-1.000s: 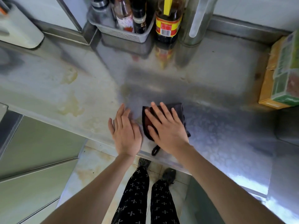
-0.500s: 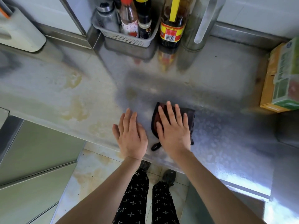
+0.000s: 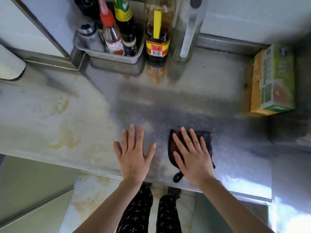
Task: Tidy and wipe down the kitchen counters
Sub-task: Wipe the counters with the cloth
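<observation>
A dark folded cloth point(image 3: 206, 140) with a small hanging loop lies on the steel counter point(image 3: 193, 98) near its front edge. My right hand point(image 3: 191, 155) presses flat on top of the cloth, fingers spread, covering most of it. My left hand point(image 3: 134, 153) rests flat and open on the bare counter just left of the cloth, holding nothing. Yellowish stains point(image 3: 64, 140) mark the counter to the left of my hands.
A perforated grey basket point(image 3: 116, 58) of sauce bottles stands at the back wall, with a yellow-capped oil bottle point(image 3: 157, 37) and a steel kettle point(image 3: 186, 31) beside it. A green and orange carton point(image 3: 272, 79) sits at the right. A white appliance point(image 3: 10, 64) is at the far left.
My right hand has slid the cloth to the right along the counter, away from my left hand. The left hand has stayed flat in about the same spot.
</observation>
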`<state>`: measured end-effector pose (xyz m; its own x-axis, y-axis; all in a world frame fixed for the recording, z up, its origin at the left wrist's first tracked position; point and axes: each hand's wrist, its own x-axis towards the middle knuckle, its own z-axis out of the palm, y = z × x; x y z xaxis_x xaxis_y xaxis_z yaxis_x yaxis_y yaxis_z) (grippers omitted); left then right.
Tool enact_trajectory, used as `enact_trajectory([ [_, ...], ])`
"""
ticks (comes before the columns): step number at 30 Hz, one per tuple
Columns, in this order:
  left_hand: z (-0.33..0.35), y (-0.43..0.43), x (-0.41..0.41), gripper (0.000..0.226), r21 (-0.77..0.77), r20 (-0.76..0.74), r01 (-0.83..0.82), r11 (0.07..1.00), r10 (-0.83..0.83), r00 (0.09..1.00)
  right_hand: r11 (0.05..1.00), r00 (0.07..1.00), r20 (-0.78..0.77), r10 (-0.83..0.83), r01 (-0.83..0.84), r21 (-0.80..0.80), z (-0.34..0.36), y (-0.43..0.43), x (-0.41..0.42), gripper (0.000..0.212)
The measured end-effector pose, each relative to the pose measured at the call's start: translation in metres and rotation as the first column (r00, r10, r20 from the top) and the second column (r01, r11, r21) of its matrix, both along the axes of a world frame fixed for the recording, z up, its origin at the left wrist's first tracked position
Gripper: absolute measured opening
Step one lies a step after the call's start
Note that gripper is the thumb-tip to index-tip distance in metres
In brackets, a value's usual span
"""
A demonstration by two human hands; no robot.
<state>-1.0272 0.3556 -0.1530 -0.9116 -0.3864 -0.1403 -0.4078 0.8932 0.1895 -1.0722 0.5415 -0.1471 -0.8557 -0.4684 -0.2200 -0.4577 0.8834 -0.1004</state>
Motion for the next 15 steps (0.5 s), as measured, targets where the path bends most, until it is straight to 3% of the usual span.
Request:
enact_trajectory([
  [2, 0.003, 0.005, -0.016, 0.062, -0.001, -0.034, 0.099, 0.995, -0.098, 0.995, 0.993, 0.993, 0.012, 0.118, -0.119, 0.026, -0.002, 0.024, -0.015, 0.053],
  [3, 0.004, 0.011, -0.03, 0.061, 0.014, -0.056, 0.156, 0.988, -0.155, 0.986, 0.998, 0.999, -0.008, 0.054, -0.053, 0.041, -0.004, 0.035, -0.032, 0.054],
  [5, 0.006, 0.025, -0.062, 0.059, 0.079, -0.076, 0.223, 0.972, -0.217, 0.973, 0.97, 0.97, -0.038, -0.239, 0.24, 0.021, -0.005, 0.045, -0.07, 0.058],
  [8, 0.0, 0.037, -0.108, 0.056, 0.154, -0.009, 0.19, 0.97, -0.191, 0.982, 0.818, 0.819, -0.004, -0.573, 0.572, -0.062, -0.004, 0.028, -0.099, 0.06],
  [10, -0.008, 0.035, -0.12, 0.056, 0.099, 0.018, 0.199, 0.975, -0.202, 0.979, 0.872, 0.873, -0.029, -0.487, 0.485, -0.069, -0.004, 0.014, -0.09, 0.058],
  [13, -0.014, 0.031, -0.119, 0.057, 0.032, 0.001, 0.25, 0.968, -0.25, 0.968, 0.998, 0.997, -0.059, -0.059, 0.059, 0.009, -0.007, 0.029, -0.07, 0.054],
  [15, -0.016, 0.032, -0.117, 0.058, 0.041, 0.017, 0.24, 0.97, -0.241, 0.97, 0.997, 0.996, -0.065, -0.067, 0.069, 0.026, -0.01, 0.054, -0.089, 0.054],
])
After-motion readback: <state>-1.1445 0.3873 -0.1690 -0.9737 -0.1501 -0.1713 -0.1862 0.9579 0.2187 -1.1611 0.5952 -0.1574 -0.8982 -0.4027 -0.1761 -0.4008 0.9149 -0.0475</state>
